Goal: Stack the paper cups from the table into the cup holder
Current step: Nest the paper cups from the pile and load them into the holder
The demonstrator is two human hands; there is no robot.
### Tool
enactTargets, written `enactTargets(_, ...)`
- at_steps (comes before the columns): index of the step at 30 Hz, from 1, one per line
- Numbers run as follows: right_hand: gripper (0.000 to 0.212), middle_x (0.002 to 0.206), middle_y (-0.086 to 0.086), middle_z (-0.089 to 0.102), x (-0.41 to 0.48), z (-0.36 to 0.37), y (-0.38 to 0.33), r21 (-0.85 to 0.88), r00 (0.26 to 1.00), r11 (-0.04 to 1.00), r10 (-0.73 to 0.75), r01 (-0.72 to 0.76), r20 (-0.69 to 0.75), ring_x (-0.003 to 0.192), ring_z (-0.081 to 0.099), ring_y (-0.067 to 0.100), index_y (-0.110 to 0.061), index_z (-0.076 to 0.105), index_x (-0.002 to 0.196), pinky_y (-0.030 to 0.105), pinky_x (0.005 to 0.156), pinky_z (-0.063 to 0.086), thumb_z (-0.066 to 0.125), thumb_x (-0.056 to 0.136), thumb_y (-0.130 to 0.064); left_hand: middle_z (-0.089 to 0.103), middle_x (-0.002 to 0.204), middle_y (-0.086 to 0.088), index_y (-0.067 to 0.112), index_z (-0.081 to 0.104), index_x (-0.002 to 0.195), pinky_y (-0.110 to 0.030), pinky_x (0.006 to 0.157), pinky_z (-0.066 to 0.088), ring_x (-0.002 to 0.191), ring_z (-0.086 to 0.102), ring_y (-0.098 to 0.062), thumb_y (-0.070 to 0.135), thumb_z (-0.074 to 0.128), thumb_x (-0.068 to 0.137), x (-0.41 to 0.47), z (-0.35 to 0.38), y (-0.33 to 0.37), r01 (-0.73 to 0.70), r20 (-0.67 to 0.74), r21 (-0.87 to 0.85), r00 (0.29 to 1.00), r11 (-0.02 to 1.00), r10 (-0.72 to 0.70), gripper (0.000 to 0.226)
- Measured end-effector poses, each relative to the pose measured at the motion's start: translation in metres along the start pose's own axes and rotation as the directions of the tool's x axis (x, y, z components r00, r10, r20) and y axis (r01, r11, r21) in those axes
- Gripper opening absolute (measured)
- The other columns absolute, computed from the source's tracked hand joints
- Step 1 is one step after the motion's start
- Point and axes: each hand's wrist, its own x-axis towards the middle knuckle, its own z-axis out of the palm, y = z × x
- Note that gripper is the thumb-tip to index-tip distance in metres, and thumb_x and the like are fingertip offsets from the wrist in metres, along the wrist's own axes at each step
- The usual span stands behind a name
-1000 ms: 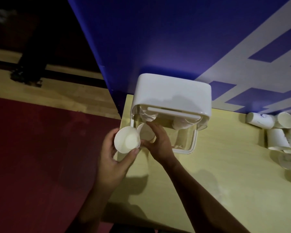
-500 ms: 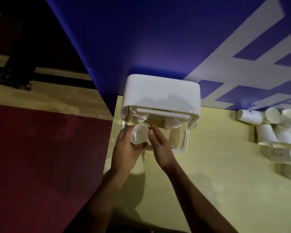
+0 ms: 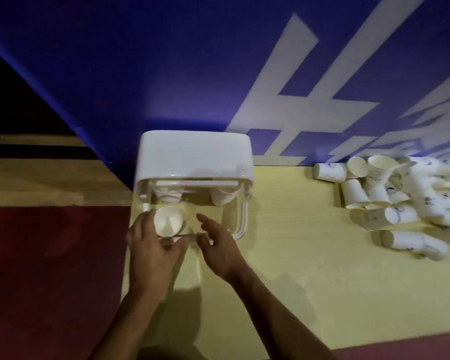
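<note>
The white cup holder (image 3: pixel 195 154) with a clear front stands at the table's far left against the blue wall. Inside its top, two cup stacks hang, one at the left (image 3: pixel 170 196) and one at the right (image 3: pixel 222 196). My left hand (image 3: pixel 151 245) holds a white paper cup (image 3: pixel 167 221) at the holder's lower left opening, below the left stack. My right hand (image 3: pixel 216 245) hovers just right of it with fingers relaxed, holding nothing. A pile of several loose paper cups (image 3: pixel 395 201) lies on the table's right side.
The yellow table (image 3: pixel 296 268) ends just left of the holder, with red floor (image 3: pixel 50 268) beyond. The blue wall (image 3: pixel 166 74) with white lettering rises directly behind the holder and the cup pile.
My left hand brought the cup from beside the holder up to its lower left opening. My right hand let go of the holder's cup area and drew back slightly. The view shifted right.
</note>
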Motion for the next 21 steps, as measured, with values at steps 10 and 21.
enactTargets(10,0.035,0.110,-0.010,0.077,-0.159,-0.179,0.125,0.431,0.775,0.875,0.426,-0.221,-0.467,0.093,0.074,0.004,-0.028,0.073,0.106,0.019,0.083,0.056,0.055,0.099,0.001,0.057,0.138,0.007,0.027,0.053,0.137,-0.035,0.091,0.053,0.126,0.057,-0.017,0.049,0.074,0.087,-0.087,0.128,0.177,-0.337,0.453,-0.097,0.823,0.936,0.343,0.058)
enactTargets(21,0.022,0.096,-0.006,0.079,-0.205,-0.350,0.282,0.567,0.678,0.792,0.545,-0.225,-0.493,0.083,0.075,0.011,-0.020,0.076,0.104,0.028,0.079,0.060,0.058,0.102,-0.007,0.038,0.156,-0.005,0.023,0.031,0.154,-0.039,0.102,0.048,0.138,0.045,-0.027,0.050,0.076,0.086,-0.112,0.353,0.384,-0.618,0.654,0.075,0.623,0.783,0.429,0.086)
